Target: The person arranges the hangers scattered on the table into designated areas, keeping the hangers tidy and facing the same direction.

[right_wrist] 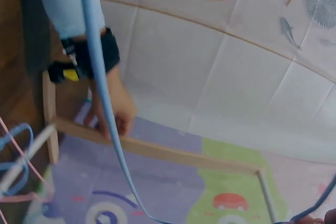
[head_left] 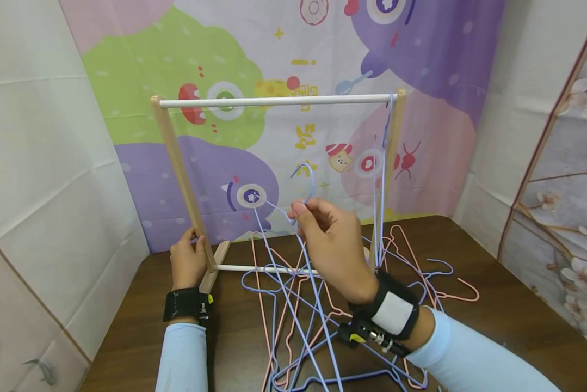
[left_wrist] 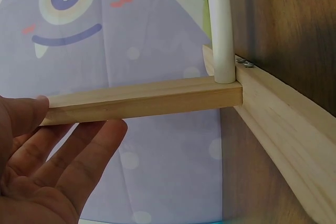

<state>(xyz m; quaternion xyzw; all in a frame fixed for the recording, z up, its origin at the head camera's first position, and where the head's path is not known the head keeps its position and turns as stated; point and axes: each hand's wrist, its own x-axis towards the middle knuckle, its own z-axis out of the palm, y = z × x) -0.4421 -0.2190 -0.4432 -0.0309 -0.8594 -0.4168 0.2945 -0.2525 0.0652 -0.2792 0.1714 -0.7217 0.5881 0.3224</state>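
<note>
My right hand pinches a blue clothes hanger just below its hook, in front of the wooden rack. The hook points up, lower than the rack's white top bar, and the hanger's long sides slant down over the pile. With thumb and fingers, my left hand grips the rack's left wooden post near its foot; the left wrist view shows the thumb on one side of the post and fingers on the other. At the top bar's right end hang blue hangers, seen nearly edge-on.
Several blue and pink hangers lie tangled on the brown table, around the rack's lower white bar. More hangers lie at the right. A cartoon-printed cloth hangs behind, with pale curtains at the sides.
</note>
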